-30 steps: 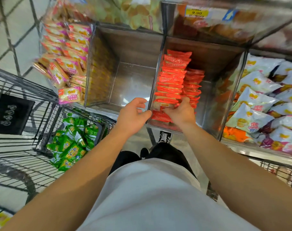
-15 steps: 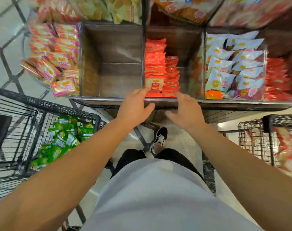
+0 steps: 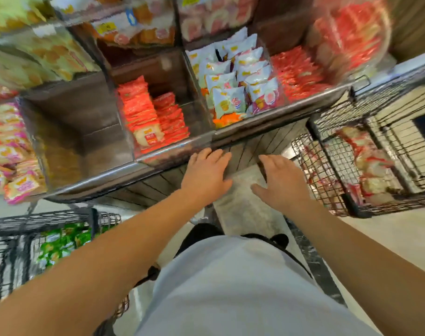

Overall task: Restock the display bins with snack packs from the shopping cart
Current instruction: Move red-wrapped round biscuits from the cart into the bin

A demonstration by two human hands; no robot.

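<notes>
**Red-orange packs part-fill centre bin; both hands empty, stock lies right and left**

Red-orange snack packs stand in two rows in the clear centre bin, the left row taller, with open room behind the shorter row toward the upper middle of the frame

Empty bin, left of centre: no stock visible inside

Pink and yellow packs, far left edge; white packs in the bin right of centre; further red packs beyond them, blurred

Left hand: fingers straight and relaxed, holding nothing, fingertips near the front rail of the centre bin; contact with the rail cannot be told

Right hand: fingers spread, holding nothing, below the rail and apart from it, over the floor

Wire cart, right of frame, just beside the right hand: holds red-and-white packs, blurred, which look like the kind in the centre bin

Second cart, lower left: holds green packs, below and behind the left forearm

Relation governing the next move, as a judgement: the matching stock lies to the right of both hands, so the right hand is nearer and needs only a short sideways reach over the cart rim. The green packs sit nearer the left arm and would suit the empty bin. Long axis of the cart packs cannot be told through the mesh and blur
</notes>
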